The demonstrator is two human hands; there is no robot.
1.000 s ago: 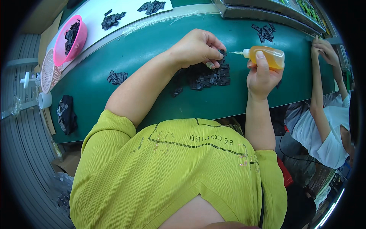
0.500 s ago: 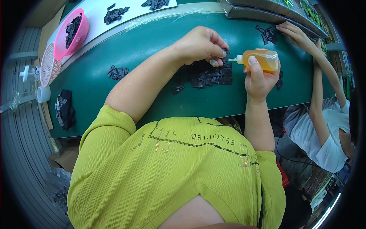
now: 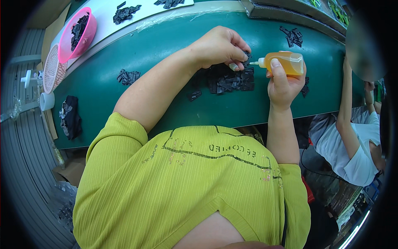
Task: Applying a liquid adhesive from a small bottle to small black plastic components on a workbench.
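My right hand (image 3: 284, 88) is wrapped round a clear squeeze bottle (image 3: 289, 63) of amber liquid, tipped on its side. Its thin nozzle points left, close to a small black piece (image 3: 248, 55) pinched in the fingertips of my left hand (image 3: 222, 46). Whether nozzle and piece touch is too small to tell. Just below my left hand lies a heap of flat black pieces (image 3: 232, 84) on the green table (image 3: 174, 112). A few loose black pieces (image 3: 194, 96) lie left of the heap, and some (image 3: 305, 88) show beside my right wrist.
More black pieces lie at the left (image 3: 128, 77) and back right (image 3: 292, 37). A pink basket (image 3: 92, 31) holding black pieces stands back left, near a bundle of black cloth (image 3: 71, 118). A metal-edged tray (image 3: 290, 20) borders the back right. A person in white (image 3: 352, 153) sits at the right.
The other person's hand has left the back-right pieces. A blurred, pale round shape now covers part of the right side. My hands and the bottle have hardly moved.
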